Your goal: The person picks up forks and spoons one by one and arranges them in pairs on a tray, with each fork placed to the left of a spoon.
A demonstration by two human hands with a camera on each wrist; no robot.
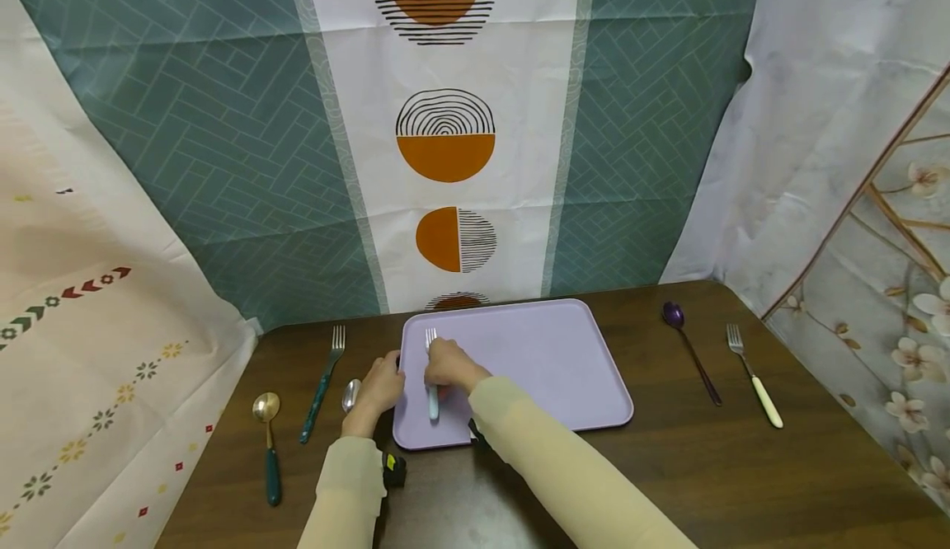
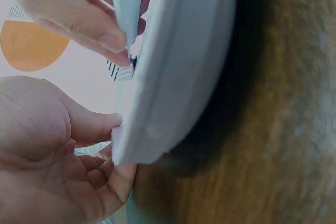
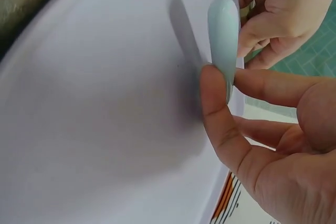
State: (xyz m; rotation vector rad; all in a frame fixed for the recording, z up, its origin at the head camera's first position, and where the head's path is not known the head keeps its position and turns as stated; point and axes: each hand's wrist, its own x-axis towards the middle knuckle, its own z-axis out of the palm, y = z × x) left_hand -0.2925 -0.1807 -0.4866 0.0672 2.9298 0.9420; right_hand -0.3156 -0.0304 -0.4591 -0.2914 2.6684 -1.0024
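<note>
a brown wooden table (image 1: 683,442) spreads beneath both grips, and on it, directly under the right-hand grip, lies a lilac tray (image 1: 527,359), most of its bare surface to the right of that grip. the left hand (image 1: 381,386) pinches the tray's left edge, thumb above and fingers below. the right hand (image 1: 449,365) pinches a pale blue-handled fork (image 1: 434,402) — tines pointing away past the fingers, handle end back toward the person. this fork is over the tray's left part, handle raised off the surface; whether the tines touch, i cannot tell.

the handling of this piece looks well along: it is at the tray but not yet let go. five other pieces lie off the tray, apparently untouched. left of the grips are a dark green fork (image 1: 323,386) and, farther out, a gold spoon (image 1: 273,475); well to the right, a purple spoon (image 1: 698,359), then a cream-handled fork (image 1: 754,377). just beside the left hand — a silver spoon (image 1: 351,395), mostly hidden.
</note>
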